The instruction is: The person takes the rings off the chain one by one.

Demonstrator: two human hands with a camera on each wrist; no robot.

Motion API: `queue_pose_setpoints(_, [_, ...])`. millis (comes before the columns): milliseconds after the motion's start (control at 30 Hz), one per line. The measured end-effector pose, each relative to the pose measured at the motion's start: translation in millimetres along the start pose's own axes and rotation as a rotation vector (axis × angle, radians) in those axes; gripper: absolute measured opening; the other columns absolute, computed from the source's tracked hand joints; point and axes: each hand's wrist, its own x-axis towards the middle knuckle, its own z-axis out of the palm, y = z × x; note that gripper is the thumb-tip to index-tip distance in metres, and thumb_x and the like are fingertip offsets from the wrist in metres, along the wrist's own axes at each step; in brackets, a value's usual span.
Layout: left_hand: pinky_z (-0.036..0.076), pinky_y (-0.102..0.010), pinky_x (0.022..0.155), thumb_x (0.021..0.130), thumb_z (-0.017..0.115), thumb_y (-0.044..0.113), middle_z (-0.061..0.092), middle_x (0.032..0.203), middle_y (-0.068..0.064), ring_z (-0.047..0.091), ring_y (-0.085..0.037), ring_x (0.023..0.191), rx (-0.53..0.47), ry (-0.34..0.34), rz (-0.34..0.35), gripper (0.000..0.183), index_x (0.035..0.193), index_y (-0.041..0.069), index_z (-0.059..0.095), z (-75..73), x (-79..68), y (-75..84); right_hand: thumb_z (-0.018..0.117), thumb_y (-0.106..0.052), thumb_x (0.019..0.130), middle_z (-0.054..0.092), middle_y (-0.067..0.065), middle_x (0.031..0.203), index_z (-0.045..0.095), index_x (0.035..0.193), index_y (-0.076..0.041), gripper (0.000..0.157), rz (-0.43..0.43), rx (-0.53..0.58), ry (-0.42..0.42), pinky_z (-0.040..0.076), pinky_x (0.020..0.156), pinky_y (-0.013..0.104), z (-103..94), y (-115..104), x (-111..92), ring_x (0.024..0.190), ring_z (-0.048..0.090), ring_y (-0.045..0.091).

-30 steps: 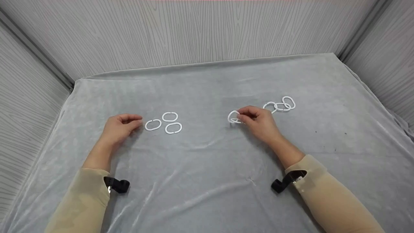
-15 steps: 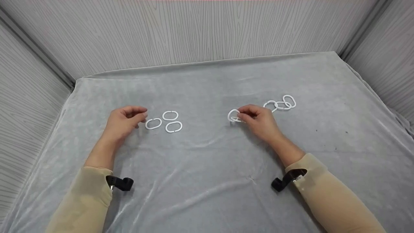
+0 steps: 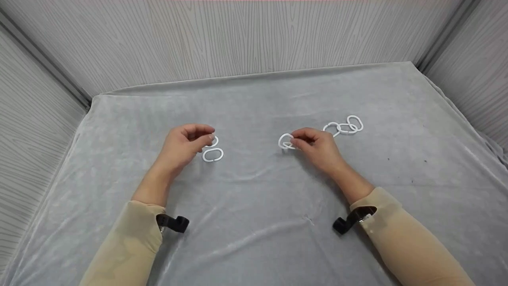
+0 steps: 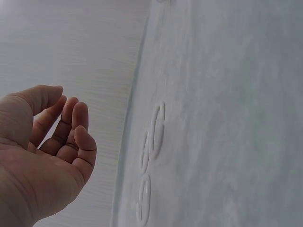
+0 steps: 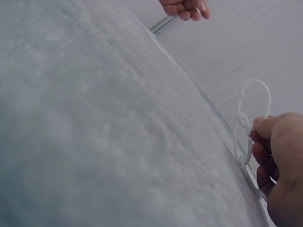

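Note:
My right hand [image 3: 317, 150] pinches a white plastic chain link [image 3: 279, 141] between thumb and fingers. That link loops through others in a short chain, partly hidden behind the hand; its far links [image 3: 360, 124] trail to the right on the cloth. In the right wrist view, the held link [image 5: 270, 97] stands raised above the chain. My left hand [image 3: 180, 147] hovers over the loose links, fingers loosely bent and nothing between them. One loose link [image 3: 204, 155] lies flat beside it, and another link [image 3: 216, 140] is partly covered. The left wrist view shows a third link [image 4: 148, 198].
A grey plush cloth [image 3: 254, 206] with soft wrinkles covers the table. Pale wood-grain panels [image 3: 246, 35] enclose its back and sides. Black wrist camera mounts [image 3: 178, 224] stick out from both sleeves.
My left hand has moved right and slightly away from me, from beside the loose links to above them, covering one. The right hand has stayed in place with its link.

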Motion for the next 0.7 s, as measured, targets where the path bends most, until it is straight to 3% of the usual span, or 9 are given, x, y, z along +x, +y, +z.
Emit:
queue_pose_setpoints(200, [0.056, -0.029, 0.078, 0.098, 0.073, 0.007, 0.073, 0.11, -0.01, 0.068, -0.021, 0.096, -0.045, -0.064, 0.005, 0.022, 0.12, 0.002, 0.076, 27.4, 3.0, 6.9, 0.079, -0.007, 0.096, 0.078, 0.012, 0.095, 0.081, 0.106, 0.0, 0.012, 0.003, -0.003, -0.005, 0.051, 0.076, 0.017, 0.2, -2, -1, 0.083, 0.066, 0.01])
queue_pose_setpoints(700, [0.052, -0.024, 0.072, 0.095, 0.077, 0.008, 0.077, 0.094, -0.003, 0.069, -0.015, 0.084, -0.053, -0.13, 0.098, 0.016, 0.109, 0.003, 0.08, 92.6, 12.1, 5.0, 0.08, -0.006, 0.095, 0.08, 0.008, 0.097, 0.083, 0.106, -0.005, 0.011, -0.049, -0.036, -0.041, 0.052, 0.078, 0.018, 0.5, -2, -1, 0.086, 0.069, 0.011])
